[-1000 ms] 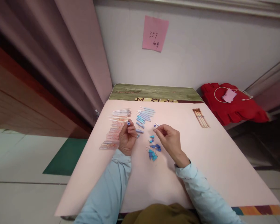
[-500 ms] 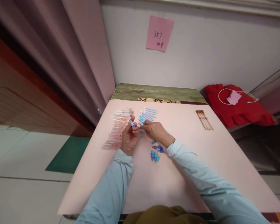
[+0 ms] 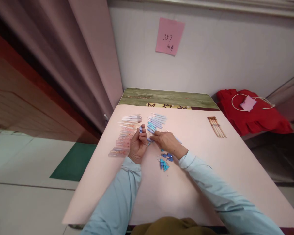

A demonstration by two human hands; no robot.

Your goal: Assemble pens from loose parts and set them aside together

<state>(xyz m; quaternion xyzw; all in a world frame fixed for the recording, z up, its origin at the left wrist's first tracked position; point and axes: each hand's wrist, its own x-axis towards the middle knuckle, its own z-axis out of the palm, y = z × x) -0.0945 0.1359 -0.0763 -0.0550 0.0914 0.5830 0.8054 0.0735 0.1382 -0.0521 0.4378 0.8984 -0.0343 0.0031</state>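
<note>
My left hand (image 3: pixel 138 144) is closed around a small periwinkle tube (image 3: pixel 140 130), a hollow pen part whose open end faces me. My right hand (image 3: pixel 165 141) reaches in from the right, fingertips low at the table beside a blue piece (image 3: pixel 149 140); whether they grip it is hidden. Just beyond the fingers lie bright blue barrels (image 3: pixel 151 126) and a row of pale blue pen parts (image 3: pixel 159 117). Nearer me is a pile of small blue and turquoise pieces (image 3: pixel 163 164), with darker blue ones (image 3: pixel 169 156) behind it.
Left of my hands lie clear pink-orange pen parts (image 3: pixel 122 142) and a bundle of thin, pale sticks (image 3: pixel 132 117). Several brown-topped pens (image 3: pixel 217 126) lie at the right on the pink-covered table (image 3: pixel 198 195). Beyond is a red cloth (image 3: pixel 256 120) with a white cable.
The tube in my left hand has tilted so its open end points more toward me. My right fingertips have shifted slightly at the table. The whole view has moved a little.
</note>
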